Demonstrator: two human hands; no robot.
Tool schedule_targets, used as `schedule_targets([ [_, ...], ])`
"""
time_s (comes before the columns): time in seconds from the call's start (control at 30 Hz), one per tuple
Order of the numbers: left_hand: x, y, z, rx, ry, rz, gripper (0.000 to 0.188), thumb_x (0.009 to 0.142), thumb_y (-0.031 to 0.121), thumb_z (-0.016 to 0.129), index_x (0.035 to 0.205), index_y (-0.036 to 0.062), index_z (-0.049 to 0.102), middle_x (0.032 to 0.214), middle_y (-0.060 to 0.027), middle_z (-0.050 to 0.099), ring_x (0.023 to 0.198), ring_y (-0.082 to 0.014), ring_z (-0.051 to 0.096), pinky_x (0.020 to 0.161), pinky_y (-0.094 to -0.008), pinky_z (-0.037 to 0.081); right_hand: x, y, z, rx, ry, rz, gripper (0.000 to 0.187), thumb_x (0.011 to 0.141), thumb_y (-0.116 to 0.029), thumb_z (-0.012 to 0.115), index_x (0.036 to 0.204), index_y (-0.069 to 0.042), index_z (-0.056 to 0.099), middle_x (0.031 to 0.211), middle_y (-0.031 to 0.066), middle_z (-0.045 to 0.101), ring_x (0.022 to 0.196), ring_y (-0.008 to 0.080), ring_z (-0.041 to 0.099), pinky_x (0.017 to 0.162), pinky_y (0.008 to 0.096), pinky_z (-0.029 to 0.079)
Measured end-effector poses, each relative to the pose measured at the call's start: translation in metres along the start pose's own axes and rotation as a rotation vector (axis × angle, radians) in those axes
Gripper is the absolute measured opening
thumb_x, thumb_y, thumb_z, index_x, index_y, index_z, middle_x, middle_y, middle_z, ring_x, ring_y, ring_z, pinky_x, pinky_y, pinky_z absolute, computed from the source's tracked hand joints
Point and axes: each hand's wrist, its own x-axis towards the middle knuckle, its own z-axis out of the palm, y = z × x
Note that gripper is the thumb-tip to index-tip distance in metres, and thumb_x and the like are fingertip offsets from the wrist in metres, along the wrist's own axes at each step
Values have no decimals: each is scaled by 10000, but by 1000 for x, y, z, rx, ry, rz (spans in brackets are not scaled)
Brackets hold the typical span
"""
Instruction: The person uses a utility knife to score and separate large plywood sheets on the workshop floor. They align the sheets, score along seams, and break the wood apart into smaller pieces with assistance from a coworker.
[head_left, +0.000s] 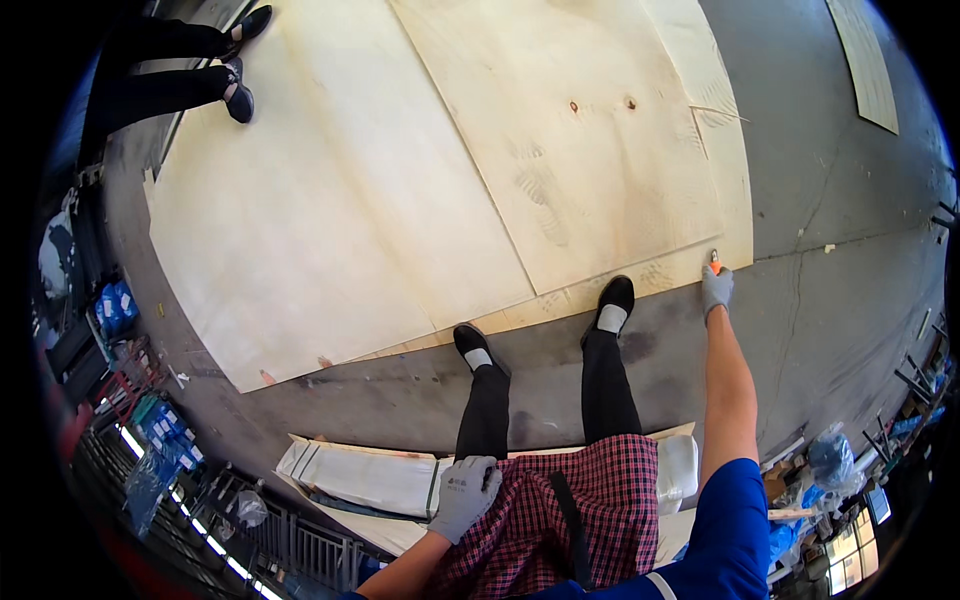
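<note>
A right hand (717, 289) grips an orange tool (714, 266) right of centre; plywood sheets (620, 180) across the upper frame look laid out but not yet flush; the left hand (466, 497) curls lower centre, contents unclear.

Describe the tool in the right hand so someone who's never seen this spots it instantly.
Find the pale plywood sheets spread over the grey floor. Follow their near edge to the right-hand corner, to the grey-gloved right hand. It grips a small orange tool with a metallic-looking tip, its bright orange setting it apart from the pale wood and grey around it.
</note>
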Motion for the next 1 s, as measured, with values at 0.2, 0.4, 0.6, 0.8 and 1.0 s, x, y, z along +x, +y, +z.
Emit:
schedule_targets([
  [0.2,24,24,-5,109,-58,-2,220,859,278,603,981,94,606,900,-78,626,832,-277,598,740,-407,458,43,-38,66,861,-234,372,489,796,-285,701,1178,-41,518,823,11,541,660,108,501,554,264,422],
  [0.4,26,34,5,139,-30,-8,188,852,249,616,947,87,606,880,-98,627,813,-297,610,696,-421,465,35,-73,65,1017,-271,533,470,775,-383,705,1109,-100,534,928,4,551,730,132,518,604,269,431],
  [0.6,28,41,9,191,-59,-15,203,860,273,598,955,94,605,886,-88,623,830,-292,606,715,-423,464,7,-102,16,1066,-303,564,470,797,-369,712,1172,-128,561,1109,33,604,979,148,583,843,285,464],
  [0.8,42,56,16,104,255,-41,502,894,306,580,1258,-15,452,1241,-237,485,1132,-390,492,940,-446,417,-89,-105,-79,1298,-488,-26,367,873,-177,671,1194,-46,550,1133,26,584,1017,122,569,871,269,470],
  [1.0,172,76,39,-294,437,-88,622,976,385,419,1403,-48,294,1435,-313,261,1352,-420,251,1107,-436,230,-222,-138,-180,1076,-498,-168,305,896,-107,641,1166,7,556,1052,15,599,931,78,549,805,238,455],
])
